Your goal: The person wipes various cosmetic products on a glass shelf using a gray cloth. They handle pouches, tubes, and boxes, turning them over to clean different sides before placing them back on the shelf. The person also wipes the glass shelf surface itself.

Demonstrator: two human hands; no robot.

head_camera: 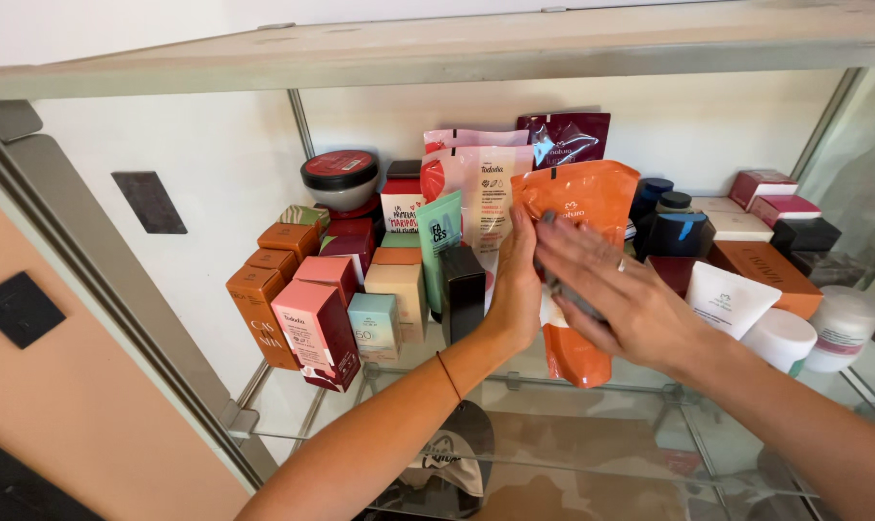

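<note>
Both forearms reach in from 6 o'clock toward the middle of a glass shelf (573, 386) inside a display cabinet with pale walls and a metal frame. The left hand (517, 289) stands upright, palm pressed to the left edge of an orange refill pouch (580, 207), fingers behind it; a thin band circles that wrist. The right hand (616, 289) lies flat across the pouch's front, fingers spread and pointing to 10 o'clock, a ring on one finger. Together the hands clamp the pouch between them; it stands upright at the picture's centre, its lower end touching the shelf.

The right hand covers the pouch's middle, and a dark item under its fingers is too hidden to identify. The right forearm is cut off at 5 o'clock.

At 9 o'clock of the pouch stand a black carton (463, 291), a green tube (439, 241) and rows of orange and pink boxes (314, 328). At 11 o'clock sits a round jar (340, 178); at 12 o'clock a dark red pouch (565, 137). At 3 o'clock are a white tube (729, 301), white jars (780, 338) and more cartons. A lower shelf shows blurred through the glass.
</note>
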